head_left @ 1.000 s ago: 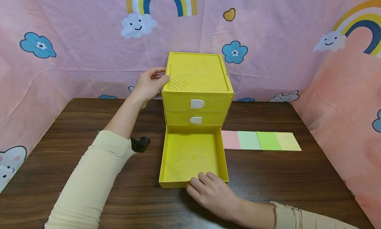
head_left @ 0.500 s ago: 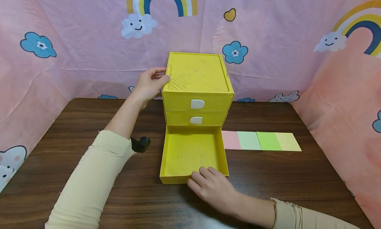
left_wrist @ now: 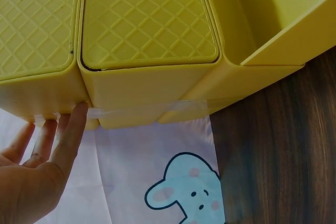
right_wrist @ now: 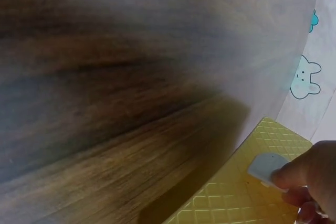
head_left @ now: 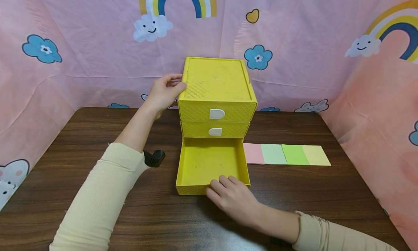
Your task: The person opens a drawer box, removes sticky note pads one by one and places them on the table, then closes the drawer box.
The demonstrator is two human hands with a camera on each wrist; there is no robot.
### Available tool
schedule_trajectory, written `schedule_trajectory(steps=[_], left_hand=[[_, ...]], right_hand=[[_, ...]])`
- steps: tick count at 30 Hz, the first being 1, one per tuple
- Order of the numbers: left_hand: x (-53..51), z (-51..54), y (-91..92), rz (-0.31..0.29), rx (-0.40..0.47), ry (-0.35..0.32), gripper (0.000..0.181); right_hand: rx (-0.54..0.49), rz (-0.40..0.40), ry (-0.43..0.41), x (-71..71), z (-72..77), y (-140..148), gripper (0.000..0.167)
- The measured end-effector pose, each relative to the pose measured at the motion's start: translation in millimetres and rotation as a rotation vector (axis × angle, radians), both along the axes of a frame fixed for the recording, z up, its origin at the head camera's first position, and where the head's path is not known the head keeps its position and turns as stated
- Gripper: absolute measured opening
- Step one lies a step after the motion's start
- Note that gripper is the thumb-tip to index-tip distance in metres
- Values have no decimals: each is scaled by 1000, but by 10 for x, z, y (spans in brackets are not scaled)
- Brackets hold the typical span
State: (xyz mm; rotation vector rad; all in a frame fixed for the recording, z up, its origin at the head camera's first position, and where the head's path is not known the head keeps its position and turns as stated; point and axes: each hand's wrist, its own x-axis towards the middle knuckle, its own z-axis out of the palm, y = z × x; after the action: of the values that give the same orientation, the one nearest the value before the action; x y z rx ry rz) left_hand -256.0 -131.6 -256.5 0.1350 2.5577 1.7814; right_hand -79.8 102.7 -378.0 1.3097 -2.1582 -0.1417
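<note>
A yellow plastic drawer cabinet (head_left: 217, 80) stands at the middle of the table, its top two drawers closed. The bottom drawer (head_left: 209, 164) is pulled out, with a bare floor. My right hand (head_left: 233, 202) is at that drawer's front, fingers curled over the rim. In the right wrist view its thumb and fingers pinch the white handle (right_wrist: 266, 165). My left hand (head_left: 163, 93) steadies the cabinet's upper left side, thumb along the top edge. Its fairly straight fingers touch the side wall in the left wrist view; nothing is gripped there.
Right of the drawer lies a row of flat paper pads: pink (head_left: 254, 153), mint (head_left: 273, 154), green (head_left: 295, 154) and pale yellow (head_left: 315, 155). A printed pink cloth (head_left: 294, 77) hangs behind and beside the dark wooden table (head_left: 137, 214).
The bottom drawer has slid partway back into the cabinet, and my right hand has moved away from me with it. My left hand and the cabinet have kept their places.
</note>
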Motion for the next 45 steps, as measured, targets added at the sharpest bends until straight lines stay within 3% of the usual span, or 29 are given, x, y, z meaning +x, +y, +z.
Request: schedule_trajectory(steps=[7, 23, 31, 45], left_hand=[[3, 7, -9, -3, -5, 4, 50], [9, 29, -1, -17, 20, -7, 50], [23, 29, 5, -16, 45, -21, 49], [27, 20, -1, -18, 32, -23, 50]], right_hand=[[7, -18, -29, -74, -20, -8, 41], [-18, -37, -37, -257, -24, -5, 24], [-50, -23, 26, -360, -38, -10, 40], [-63, -67, -39, -551, -62, -2, 37]])
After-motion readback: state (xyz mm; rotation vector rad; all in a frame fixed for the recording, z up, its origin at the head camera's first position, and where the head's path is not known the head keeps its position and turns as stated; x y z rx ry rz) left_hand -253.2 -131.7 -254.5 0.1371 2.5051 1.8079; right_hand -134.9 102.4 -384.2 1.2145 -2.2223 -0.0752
